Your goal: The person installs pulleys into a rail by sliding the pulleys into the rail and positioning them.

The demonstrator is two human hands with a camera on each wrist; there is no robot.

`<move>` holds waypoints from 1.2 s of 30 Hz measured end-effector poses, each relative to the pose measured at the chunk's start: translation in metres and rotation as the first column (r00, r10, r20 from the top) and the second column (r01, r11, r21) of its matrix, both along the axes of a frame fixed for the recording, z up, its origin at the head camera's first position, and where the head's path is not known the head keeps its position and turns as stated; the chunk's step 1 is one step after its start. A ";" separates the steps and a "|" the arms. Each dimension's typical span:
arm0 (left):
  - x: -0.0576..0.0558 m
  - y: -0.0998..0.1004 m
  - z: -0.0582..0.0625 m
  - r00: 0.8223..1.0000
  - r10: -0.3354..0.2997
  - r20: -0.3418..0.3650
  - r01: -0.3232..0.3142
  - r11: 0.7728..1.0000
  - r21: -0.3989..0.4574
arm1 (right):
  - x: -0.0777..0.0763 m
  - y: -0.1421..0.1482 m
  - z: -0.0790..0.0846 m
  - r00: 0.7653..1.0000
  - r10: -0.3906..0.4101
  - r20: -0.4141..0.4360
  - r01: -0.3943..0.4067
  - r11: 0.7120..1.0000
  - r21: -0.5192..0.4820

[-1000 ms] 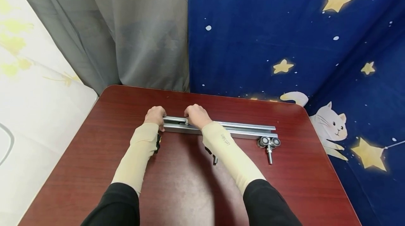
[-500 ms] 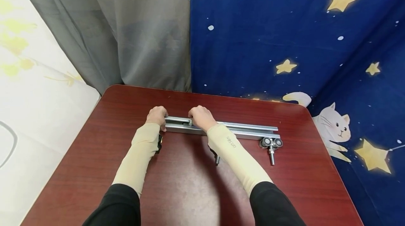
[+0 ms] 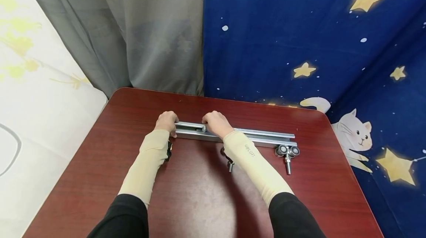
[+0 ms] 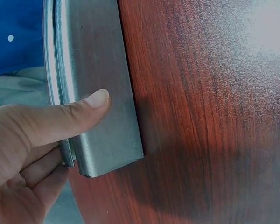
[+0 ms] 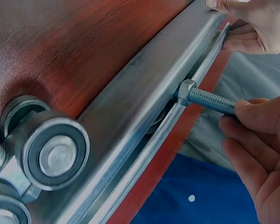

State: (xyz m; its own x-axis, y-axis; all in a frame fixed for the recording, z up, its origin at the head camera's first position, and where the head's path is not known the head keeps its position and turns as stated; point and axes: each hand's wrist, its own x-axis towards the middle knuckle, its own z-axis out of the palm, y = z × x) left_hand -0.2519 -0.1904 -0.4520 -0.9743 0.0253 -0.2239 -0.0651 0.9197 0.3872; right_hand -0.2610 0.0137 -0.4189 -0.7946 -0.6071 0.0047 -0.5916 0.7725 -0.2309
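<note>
A silver metal C-channel rail (image 3: 266, 142) lies across the table with its slot upward. My left hand (image 3: 166, 122) grips its left end; in the left wrist view the thumb (image 4: 99, 99) lies on the side wall and the other fingers reach to the far side. With thumb and fingertips, my right hand (image 3: 217, 124) pinches the upright threaded bolt (image 5: 211, 101) of a roller trolley. A hex nut (image 5: 185, 92) sits at the slot; the trolley's rollers are mostly hidden inside the rail.
One loose roller trolley (image 3: 287, 153) lies before the rail's right end, its bolt toward me. Another trolley (image 3: 230, 166) is partly covered by my right forearm. The red-brown table (image 3: 193, 193) ends at grey (image 3: 163, 45) and blue curtains (image 3: 253, 45).
My right hand has slid a little to the right along the rail with the trolley bolt. The left hand keeps its grip on the rail's end. The head view has shifted slightly.
</note>
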 end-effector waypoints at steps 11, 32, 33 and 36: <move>0.000 0.000 0.000 1.000 -0.002 0.010 0.002 1.000 0.001 | -0.001 0.022 -0.001 0.998 -0.045 0.044 0.046 0.998 -0.042; -0.001 0.001 -0.003 1.000 0.001 -0.010 -0.001 1.000 0.025 | -0.002 0.060 -0.006 0.999 -0.050 -0.007 0.049 0.994 -0.095; -0.001 0.001 -0.002 1.000 0.002 -0.009 -0.001 1.000 0.026 | -0.002 0.062 -0.006 0.999 -0.049 -0.010 0.047 0.994 -0.098; -0.002 -0.001 -0.002 1.000 0.005 -0.007 -0.005 1.000 0.025 | -0.004 0.065 -0.007 0.999 -0.046 -0.007 0.045 0.994 -0.102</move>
State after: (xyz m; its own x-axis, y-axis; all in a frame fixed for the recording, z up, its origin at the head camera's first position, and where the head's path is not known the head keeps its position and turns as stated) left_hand -0.2535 -0.1917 -0.4542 -0.9759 0.0259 -0.2166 -0.0669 0.9095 0.4102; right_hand -0.2645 0.0784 -0.4256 -0.8212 -0.5661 0.0718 -0.5585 0.7715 -0.3046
